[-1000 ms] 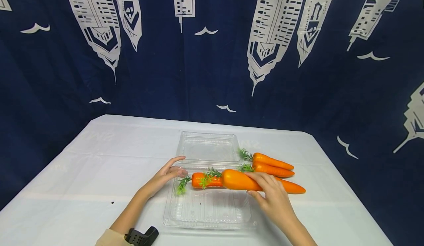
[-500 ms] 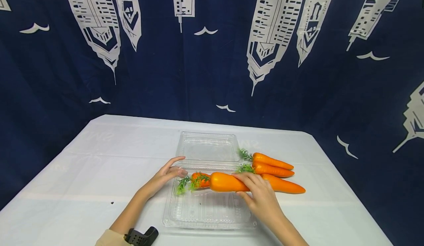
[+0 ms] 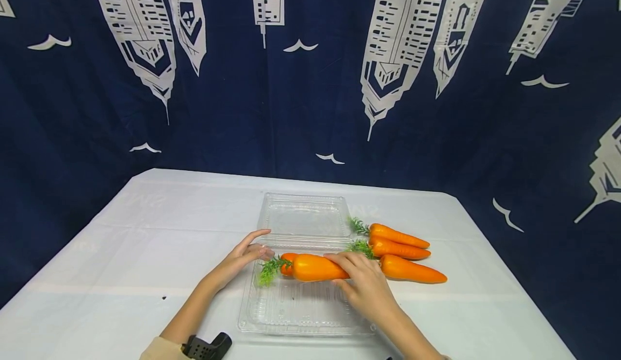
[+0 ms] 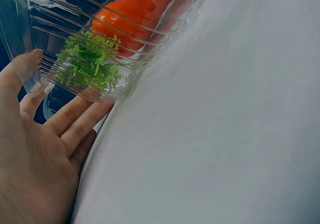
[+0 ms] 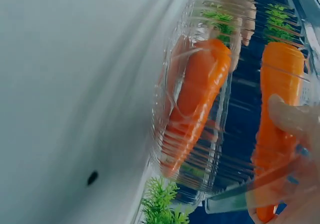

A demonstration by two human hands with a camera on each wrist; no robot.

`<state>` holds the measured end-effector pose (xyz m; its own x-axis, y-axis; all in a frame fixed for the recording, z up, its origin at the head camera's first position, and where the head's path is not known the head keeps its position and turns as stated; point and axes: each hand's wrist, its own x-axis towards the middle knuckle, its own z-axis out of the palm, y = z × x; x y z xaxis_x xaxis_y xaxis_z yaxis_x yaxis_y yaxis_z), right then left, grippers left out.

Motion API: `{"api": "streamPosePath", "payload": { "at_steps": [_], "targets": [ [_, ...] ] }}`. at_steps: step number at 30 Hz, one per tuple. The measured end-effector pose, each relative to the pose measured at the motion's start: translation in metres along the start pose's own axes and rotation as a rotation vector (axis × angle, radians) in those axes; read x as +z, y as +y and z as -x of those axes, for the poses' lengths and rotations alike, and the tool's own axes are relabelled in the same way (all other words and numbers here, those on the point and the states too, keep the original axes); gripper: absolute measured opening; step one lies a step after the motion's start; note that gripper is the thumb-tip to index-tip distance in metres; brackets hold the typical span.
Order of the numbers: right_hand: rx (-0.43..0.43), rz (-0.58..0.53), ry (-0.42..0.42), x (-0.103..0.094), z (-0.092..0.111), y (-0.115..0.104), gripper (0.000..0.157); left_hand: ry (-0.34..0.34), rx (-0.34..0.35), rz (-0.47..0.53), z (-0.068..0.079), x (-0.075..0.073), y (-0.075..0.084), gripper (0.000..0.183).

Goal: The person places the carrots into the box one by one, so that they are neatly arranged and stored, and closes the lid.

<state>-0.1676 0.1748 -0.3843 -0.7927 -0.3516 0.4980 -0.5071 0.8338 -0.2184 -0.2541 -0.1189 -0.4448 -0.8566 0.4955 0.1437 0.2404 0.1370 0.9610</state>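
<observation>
My right hand [image 3: 366, 282] grips an orange carrot [image 3: 312, 268] with leafy green tops pointing left. It holds this carrot above the clear plastic clamshell container [image 3: 305, 325]. Another carrot [image 5: 200, 93] lies inside the container along its back; in the head view the held one mostly covers it. In the left wrist view, that lying carrot [image 4: 125, 21] shows through the ribbed plastic. My left hand [image 3: 237, 263] touches the container's left side near the hinge, with its fingers fairly straight against the outer wall.
Three more carrots [image 3: 412, 270] lie on the white table to the right of the container. The container's lid [image 3: 305, 214] is folded back flat behind the base. A small dark speck [image 3: 164, 297] is on the tablecloth at left. A dark blue curtain [image 3: 291, 106] hangs behind.
My right hand has moved left with the carrot, bringing it further over the container and more in front of the carrot lying inside. My left hand has stayed put.
</observation>
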Motion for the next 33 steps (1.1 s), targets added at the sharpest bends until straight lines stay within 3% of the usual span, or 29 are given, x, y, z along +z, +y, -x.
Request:
{"api": "streamPosePath", "payload": {
  "at_steps": [11, 21, 33],
  "targets": [
    [0.035, -0.008, -0.083, 0.008, -0.005, -0.002, 0.045, 0.008, -0.015, 0.004, 0.000, 0.001, 0.001, 0.047],
    [0.027, 0.028, -0.182, 0.015, -0.012, -0.002, 0.042, 0.005, -0.014, 0.008, 0.000, 0.001, 0.001, 0.048],
    [0.013, -0.006, -0.286, 0.020, -0.016, -0.005, 0.042, 0.007, -0.019, 0.015, 0.000, 0.001, 0.001, 0.048]
  ]
}}
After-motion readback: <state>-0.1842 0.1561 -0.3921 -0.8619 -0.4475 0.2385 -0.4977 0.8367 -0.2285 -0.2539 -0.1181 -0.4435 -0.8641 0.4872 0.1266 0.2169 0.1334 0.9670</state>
